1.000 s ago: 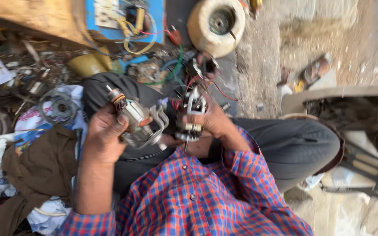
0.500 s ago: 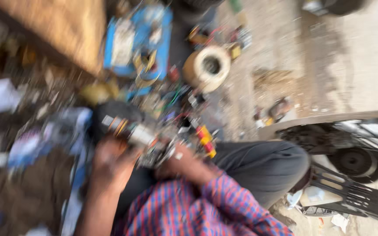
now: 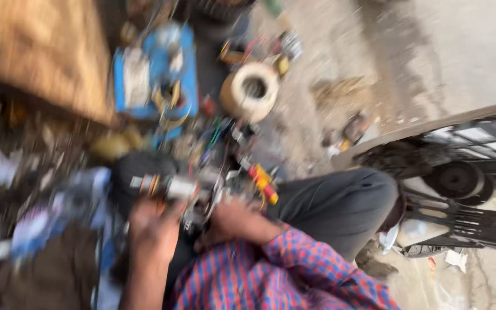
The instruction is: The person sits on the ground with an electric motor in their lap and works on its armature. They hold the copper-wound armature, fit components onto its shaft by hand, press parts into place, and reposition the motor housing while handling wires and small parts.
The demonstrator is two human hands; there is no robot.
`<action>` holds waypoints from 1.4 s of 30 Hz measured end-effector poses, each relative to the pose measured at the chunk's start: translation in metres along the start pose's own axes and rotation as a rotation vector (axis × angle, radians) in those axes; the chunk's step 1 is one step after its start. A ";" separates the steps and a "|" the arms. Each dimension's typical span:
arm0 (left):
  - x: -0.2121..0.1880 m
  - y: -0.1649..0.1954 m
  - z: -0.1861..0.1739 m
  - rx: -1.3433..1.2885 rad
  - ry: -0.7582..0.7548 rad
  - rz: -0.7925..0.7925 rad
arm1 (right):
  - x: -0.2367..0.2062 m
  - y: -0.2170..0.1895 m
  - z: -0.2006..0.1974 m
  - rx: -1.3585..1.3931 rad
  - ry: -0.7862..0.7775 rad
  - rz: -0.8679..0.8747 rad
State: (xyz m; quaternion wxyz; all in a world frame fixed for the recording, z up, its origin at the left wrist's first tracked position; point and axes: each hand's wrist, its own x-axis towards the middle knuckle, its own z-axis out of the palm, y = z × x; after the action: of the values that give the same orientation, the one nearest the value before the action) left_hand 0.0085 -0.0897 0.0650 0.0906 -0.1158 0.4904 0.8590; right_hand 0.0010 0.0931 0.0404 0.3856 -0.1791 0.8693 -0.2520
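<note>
Roughly mid-job, by the look: one motor sits over the lap, wires loose, nothing reassembled yet. Left hand is wrapped around the motor; right hand is closed on a metal part beside it. One red-yellow tool, one tape roll, one blue tray. Heavy blur.

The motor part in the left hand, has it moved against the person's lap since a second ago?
Cannot tell. The motor part sits in the left hand over the grey trouser lap, near the right hand; the camera swung and blur hides small shifts.
</note>
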 end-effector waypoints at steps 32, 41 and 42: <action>-0.003 0.080 0.063 0.188 -0.219 0.507 | -0.090 -0.001 -0.067 1.319 0.431 -0.120; 0.000 0.079 0.076 1.728 -0.674 0.776 | -0.109 -0.006 -0.098 1.193 0.196 -0.123; -0.001 0.069 0.072 1.743 -0.668 0.819 | -0.111 -0.008 -0.098 1.254 0.181 -0.134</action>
State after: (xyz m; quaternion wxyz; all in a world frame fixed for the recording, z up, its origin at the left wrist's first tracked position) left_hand -0.0172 -0.0626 0.1571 -0.0251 0.4130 0.8969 0.1563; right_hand -0.0019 0.1727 0.1662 0.3256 0.0485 0.5726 -0.7508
